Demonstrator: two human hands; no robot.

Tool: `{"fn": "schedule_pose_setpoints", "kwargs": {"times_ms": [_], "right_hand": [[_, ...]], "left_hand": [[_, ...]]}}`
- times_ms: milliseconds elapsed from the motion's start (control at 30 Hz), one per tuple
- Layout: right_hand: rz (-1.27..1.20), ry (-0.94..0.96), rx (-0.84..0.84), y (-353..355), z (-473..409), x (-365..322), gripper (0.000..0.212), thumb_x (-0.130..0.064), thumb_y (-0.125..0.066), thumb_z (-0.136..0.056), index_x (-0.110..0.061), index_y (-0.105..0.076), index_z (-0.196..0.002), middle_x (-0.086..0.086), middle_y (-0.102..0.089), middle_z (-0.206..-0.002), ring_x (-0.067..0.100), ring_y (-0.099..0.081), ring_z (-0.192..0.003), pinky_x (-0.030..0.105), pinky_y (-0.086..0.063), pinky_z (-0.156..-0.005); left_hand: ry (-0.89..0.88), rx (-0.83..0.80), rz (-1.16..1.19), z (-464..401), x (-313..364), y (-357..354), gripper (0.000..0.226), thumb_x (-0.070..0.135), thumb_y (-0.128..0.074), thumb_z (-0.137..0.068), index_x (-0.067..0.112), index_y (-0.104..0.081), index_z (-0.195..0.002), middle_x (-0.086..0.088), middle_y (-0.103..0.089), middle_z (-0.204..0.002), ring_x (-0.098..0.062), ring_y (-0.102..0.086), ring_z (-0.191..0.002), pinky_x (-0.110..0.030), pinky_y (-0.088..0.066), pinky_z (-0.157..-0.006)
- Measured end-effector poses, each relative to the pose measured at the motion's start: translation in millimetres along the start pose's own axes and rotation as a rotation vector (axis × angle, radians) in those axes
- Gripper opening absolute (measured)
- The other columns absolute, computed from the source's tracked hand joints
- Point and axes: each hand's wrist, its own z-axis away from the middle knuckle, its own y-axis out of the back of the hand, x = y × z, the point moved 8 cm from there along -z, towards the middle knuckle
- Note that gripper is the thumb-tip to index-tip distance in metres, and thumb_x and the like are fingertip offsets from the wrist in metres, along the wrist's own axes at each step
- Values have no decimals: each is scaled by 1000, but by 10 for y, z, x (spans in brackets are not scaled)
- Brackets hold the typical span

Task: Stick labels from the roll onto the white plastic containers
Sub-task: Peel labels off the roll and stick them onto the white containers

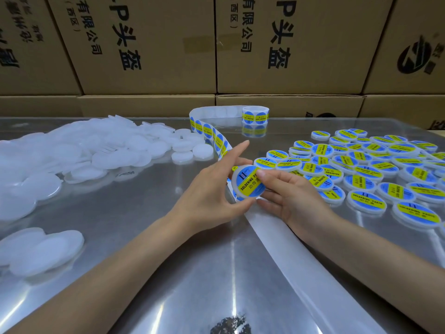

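White container (pixel 248 183), blue-yellow label on lid, clamped in left hand (pixel 212 189) and right hand (pixel 286 191) grip.

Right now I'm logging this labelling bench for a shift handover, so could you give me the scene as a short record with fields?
surface: shiny metal table
in hand: labelled container, tilted toward the camera
left hand: grips the container's left edge
right hand: thumb presses on the label, fingers under the rim
unlabelled stock: pile of white containers, on the left
finished stock: labelled containers, spread on the right
label roll: upright at the back, strip trailing to the hands
spent backing: blank strip running toward the camera
behind: cardboard boxes
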Motion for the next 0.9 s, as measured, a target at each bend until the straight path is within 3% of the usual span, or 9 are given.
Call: {"fn": "schedule_pose_setpoints", "kwargs": {"times_ms": [200, 467, 567, 733, 900], "right_hand": [[-16, 2, 8, 5, -5, 0, 9, -24, -64, -86, -17, -69, -87, 3, -75, -91, 13, -71, -81, 26, -54, -80], [-12, 54, 53, 11, 6, -28, 10, -21, -65, -86, -19, -69, -77, 2, -74, -87, 12, -69, -77, 22, -55, -70], [-21, 99, 90, 29, 22, -38, 8, -18, -66, -85, -18, -68, -77, 4, -74, -84, 15, -67, -76, 27, -55, -72], [7, 168, 118, 24, 40, -58, 4, -16, -68, -84, -16, -64, -83, 11, -70, -83, 20, -62, -68, 24, -55, -60], [24, 200, 101, 7, 48, -83, 5, -15, -67, -85, -17, -63, -85, 4, -68, -78, 10, -61, -58, 22, -53, -55]], "left_hand": [[-6, 4, 8, -1, 28, 2, 87, 17, -80, -72, 15, -32, -144, 16, -60, -114, 12, -53, -86, -1, -35, -77], [7, 24, 15, 0, 74, 22, 89, 20, -82, -70, 21, -32, -144, 18, -61, -111, 8, -54, -82, -3, -37, -75], [15, 50, 40, 1, 102, 38, 90, 24, -83, -68, 25, -31, -143, 18, -62, -108, 5, -56, -81, -5, -39, -73], [45, 86, 64, 11, 108, 49, 91, 28, -84, -67, 22, -35, -143, 18, -65, -106, 1, -57, -77, -10, -43, -73], [35, 89, 62, 7, 134, 52, 91, 25, -85, -66, 21, -35, -142, 19, -64, -107, -2, -57, -76, -10, -44, -73]]}}
